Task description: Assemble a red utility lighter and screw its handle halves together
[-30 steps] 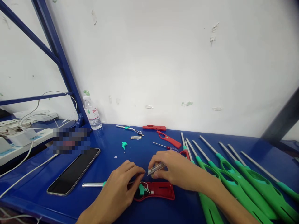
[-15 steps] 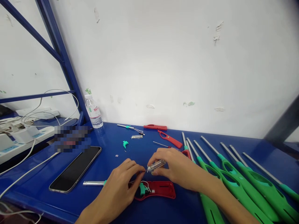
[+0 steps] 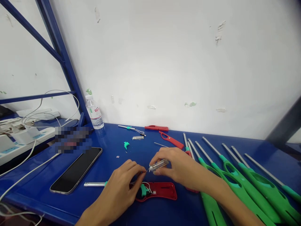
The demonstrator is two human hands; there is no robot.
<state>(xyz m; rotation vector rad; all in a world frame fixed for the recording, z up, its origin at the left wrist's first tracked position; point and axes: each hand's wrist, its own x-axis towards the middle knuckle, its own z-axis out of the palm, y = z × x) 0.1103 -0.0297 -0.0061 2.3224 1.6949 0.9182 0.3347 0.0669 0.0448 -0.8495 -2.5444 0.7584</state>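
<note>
Between the thumb and fingers of my right hand (image 3: 172, 161) is a clear lighter fuel tank (image 3: 159, 165), tilted, its white valve end facing left. My left hand (image 3: 125, 180) pinches something tiny close to that valve end; what it is I cannot make out. Beneath my hands lies an opened red lighter half-shell (image 3: 164, 191), with a teal trigger (image 3: 143, 190) and white wires in it. Its metal barrel (image 3: 94, 184) sticks out left past my left hand, which covers part of the shell.
Several green long-neck lighters (image 3: 244, 188) lie to the right. Farther back are red shell halves (image 3: 172, 140), a second fuel tank (image 3: 138, 138), a loose teal trigger (image 3: 126, 145) and a wired barrel (image 3: 128, 127). Left are a phone (image 3: 76, 169) and a water bottle (image 3: 94, 113).
My right hand has shifted slightly right with the fuel tank, widening the small gap between its valve end and my left fingertips. My left hand stays nearly still.
</note>
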